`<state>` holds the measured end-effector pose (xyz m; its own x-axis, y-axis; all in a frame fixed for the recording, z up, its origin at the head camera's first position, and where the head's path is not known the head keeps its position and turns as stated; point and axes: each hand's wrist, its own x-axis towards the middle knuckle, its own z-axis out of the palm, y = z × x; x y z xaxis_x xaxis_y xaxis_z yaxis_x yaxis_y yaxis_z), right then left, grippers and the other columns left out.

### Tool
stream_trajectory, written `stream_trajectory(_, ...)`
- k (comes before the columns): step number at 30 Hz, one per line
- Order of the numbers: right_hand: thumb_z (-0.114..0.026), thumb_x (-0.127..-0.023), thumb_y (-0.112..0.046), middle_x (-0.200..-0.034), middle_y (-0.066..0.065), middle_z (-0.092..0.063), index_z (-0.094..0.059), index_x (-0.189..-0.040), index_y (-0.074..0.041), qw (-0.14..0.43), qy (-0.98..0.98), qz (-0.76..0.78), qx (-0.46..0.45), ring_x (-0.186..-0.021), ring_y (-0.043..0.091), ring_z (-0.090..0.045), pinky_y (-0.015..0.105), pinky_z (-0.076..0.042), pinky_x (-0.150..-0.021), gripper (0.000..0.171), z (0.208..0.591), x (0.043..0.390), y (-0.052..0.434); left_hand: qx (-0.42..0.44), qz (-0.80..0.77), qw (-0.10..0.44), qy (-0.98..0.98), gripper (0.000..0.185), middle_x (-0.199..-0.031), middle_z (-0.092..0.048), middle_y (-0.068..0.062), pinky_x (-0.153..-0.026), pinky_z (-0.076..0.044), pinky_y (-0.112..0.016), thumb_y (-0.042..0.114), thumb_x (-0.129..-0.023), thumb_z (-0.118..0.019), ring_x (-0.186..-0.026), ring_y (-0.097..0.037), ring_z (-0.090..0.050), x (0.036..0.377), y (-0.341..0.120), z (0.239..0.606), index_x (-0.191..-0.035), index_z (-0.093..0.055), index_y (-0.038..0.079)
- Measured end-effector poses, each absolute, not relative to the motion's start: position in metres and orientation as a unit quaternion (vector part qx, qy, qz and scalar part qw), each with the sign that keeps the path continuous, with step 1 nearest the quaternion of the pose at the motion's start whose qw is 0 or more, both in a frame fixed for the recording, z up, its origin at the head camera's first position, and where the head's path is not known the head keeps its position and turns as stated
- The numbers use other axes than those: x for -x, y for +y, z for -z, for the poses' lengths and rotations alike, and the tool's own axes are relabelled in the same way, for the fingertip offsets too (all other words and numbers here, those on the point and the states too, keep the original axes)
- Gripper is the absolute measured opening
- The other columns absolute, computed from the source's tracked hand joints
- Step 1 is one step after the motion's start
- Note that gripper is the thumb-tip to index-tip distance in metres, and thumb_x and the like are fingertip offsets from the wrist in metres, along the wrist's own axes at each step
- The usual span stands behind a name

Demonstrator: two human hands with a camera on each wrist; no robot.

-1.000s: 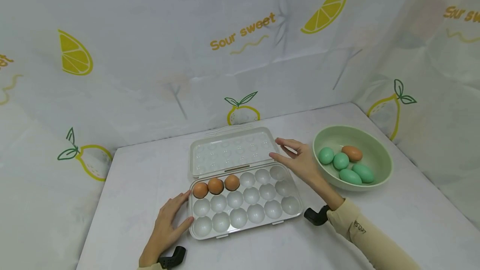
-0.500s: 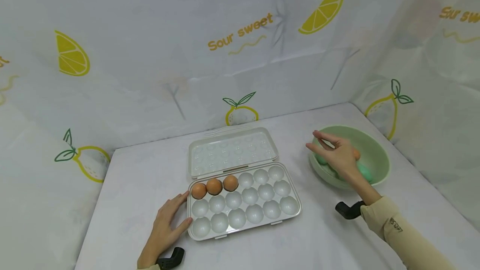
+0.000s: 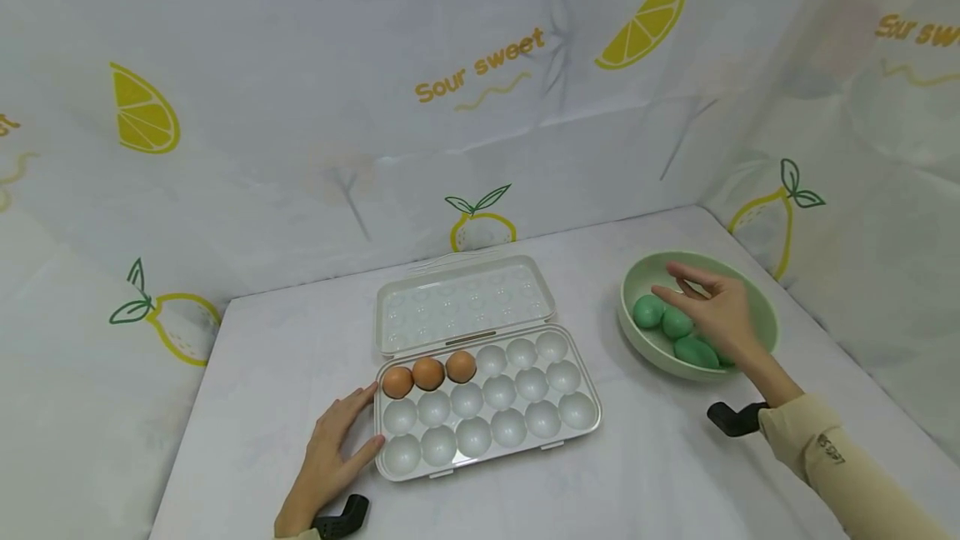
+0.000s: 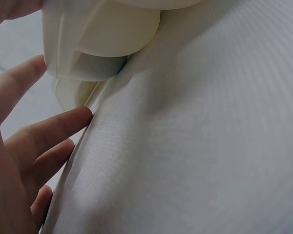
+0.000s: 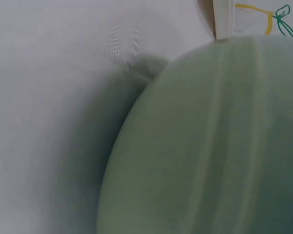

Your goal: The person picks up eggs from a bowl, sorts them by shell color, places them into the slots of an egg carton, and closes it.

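Green eggs (image 3: 677, 328) are seen at right of centre in the head view, lying inside a pale green bowl (image 3: 757, 298). Above them the right hand (image 3: 716, 315) is held with fingers spread, nothing gripped. At lower centre, an open egg tray (image 3: 487, 402) holds three brown eggs (image 3: 428, 373); its left edge is touched by the left hand (image 3: 333, 448), fingers straight.

In the left wrist view, relaxed fingers (image 4: 49, 131) lie beside the tray's corner (image 4: 88, 53).

In the right wrist view, only the bowl's outer wall (image 5: 210, 146) is shown, filling the right.
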<state>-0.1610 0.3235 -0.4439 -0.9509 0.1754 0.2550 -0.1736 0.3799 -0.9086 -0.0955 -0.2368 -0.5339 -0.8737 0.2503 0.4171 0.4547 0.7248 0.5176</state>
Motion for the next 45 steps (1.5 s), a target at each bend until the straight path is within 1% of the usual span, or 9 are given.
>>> stream_trajectory(6,-0.079,-0.091,-0.02,-0.12,-0.031,-0.067,-0.068,-0.134,-0.012,0.116,-0.831,-0.542,0.047,-0.104,-0.025,-0.057,0.002,-0.052,-0.086,0.045,0.442,0.154,0.348,0.196,0.316,0.164,-0.913,0.073,-0.14,-0.066,-0.008,-0.11,-0.03,-0.04,0.02,-0.079,-0.081,-0.129,-0.033,-0.055,0.096,-0.237,0.534,-0.148,-0.056,0.023)
stream_trajectory(11,-0.079,-0.091,-0.025,-0.118,-0.035,-0.063,-0.063,-0.138,-0.003,0.107,-0.853,-0.507,0.061,-0.101,-0.028,-0.053,-0.001,-0.049,-0.085,0.054,0.445,0.152,0.361,0.197,0.318,0.165,-0.913,0.073,-0.14,-0.067,-0.009,-0.111,-0.03,-0.04,0.019,-0.079,-0.081,-0.128,-0.034,-0.055,0.097,-0.237,0.532,-0.148,-0.056,0.023)
stream_trajectory(15,-0.08,-0.09,-0.028,-0.109,-0.043,-0.058,-0.059,-0.139,0.004,0.092,-0.861,-0.493,0.079,-0.098,-0.029,-0.053,-0.004,-0.045,-0.083,0.063,0.447,0.152,0.366,0.193,0.322,0.164,-0.912,0.073,-0.14,-0.067,-0.008,-0.118,-0.023,-0.018,0.02,-0.079,-0.081,-0.128,-0.033,-0.055,0.096,-0.237,0.534,-0.148,-0.056,0.024)
stream_trajectory(21,-0.079,-0.09,-0.039,-0.129,-0.023,-0.066,-0.057,-0.142,0.002,0.064,-0.878,-0.464,0.098,-0.097,-0.027,-0.053,-0.004,-0.042,-0.081,0.069,0.447,0.154,0.367,0.197,0.322,0.168,-0.911,0.073,-0.141,-0.066,-0.008,-0.118,-0.02,-0.015,0.02,-0.079,-0.081,-0.129,-0.031,-0.055,0.096,-0.238,0.537,-0.148,-0.056,0.024)
stream_trajectory(26,-0.074,-0.091,-0.047,-0.146,0.009,-0.061,-0.054,-0.147,-0.003,0.027,-0.891,-0.437,0.119,-0.129,0.011,-0.061,0.035,-0.045,-0.117,0.073,0.446,0.155,0.368,0.198,0.32,0.17,-0.911,0.073,-0.141,-0.066,-0.008,-0.117,-0.022,-0.018,0.021,-0.078,-0.081,-0.13,-0.029,-0.054,0.096,-0.238,0.538,-0.147,-0.056,0.023)
stream_trajectory(29,-0.072,-0.093,-0.048,-0.146,0.024,-0.057,-0.051,-0.148,0.001,0.018,-0.895,-0.43,0.115,-0.141,0.044,-0.045,0.061,-0.038,-0.115,0.076,0.448,0.157,0.367,0.198,0.318,0.171,-0.911,0.073,-0.14,-0.067,-0.008,-0.117,-0.022,-0.017,0.021,-0.078,-0.081,-0.129,-0.03,-0.054,0.096,-0.238,0.537,-0.147,-0.056,0.023)
stream_trajectory(33,-0.069,-0.095,-0.048,-0.142,0.031,-0.058,-0.052,-0.145,0.003,0.021,-0.91,-0.401,0.103,-0.136,0.048,-0.046,0.033,-0.048,-0.101,0.074,0.452,0.16,0.368,0.2,0.318,0.173,-0.911,0.074,-0.14,-0.067,-0.008,-0.117,-0.022,-0.018,0.021,-0.078,-0.082,-0.129,-0.03,-0.055,0.096,-0.238,0.537,-0.147,-0.057,0.023)
stream_trajectory(36,-0.068,-0.096,-0.046,-0.14,0.032,-0.059,-0.054,-0.143,0.005,0.025,-0.919,-0.383,0.094,-0.134,0.048,-0.048,0.015,-0.038,-0.084,0.071,0.455,0.162,0.368,0.202,0.32,0.174,-0.909,0.074,-0.14,-0.066,-0.009,-0.118,-0.019,-0.014,0.02,-0.078,-0.081,-0.129,-0.029,-0.055,0.096,-0.239,0.538,-0.147,-0.057,0.022)
stream_trajectory(45,-0.064,-0.098,-0.044,-0.142,0.034,-0.055,-0.053,-0.142,0.008,0.02,-0.919,-0.383,0.088,-0.136,0.052,-0.045,0.009,-0.034,-0.078,0.069,0.459,0.167,0.368,0.203,0.319,0.176,-0.909,0.073,-0.139,-0.067,-0.01,-0.119,-0.016,-0.008,0.02,-0.077,-0.082,-0.129,-0.031,-0.055,0.097,-0.238,0.538,-0.146,-0.057,0.021)
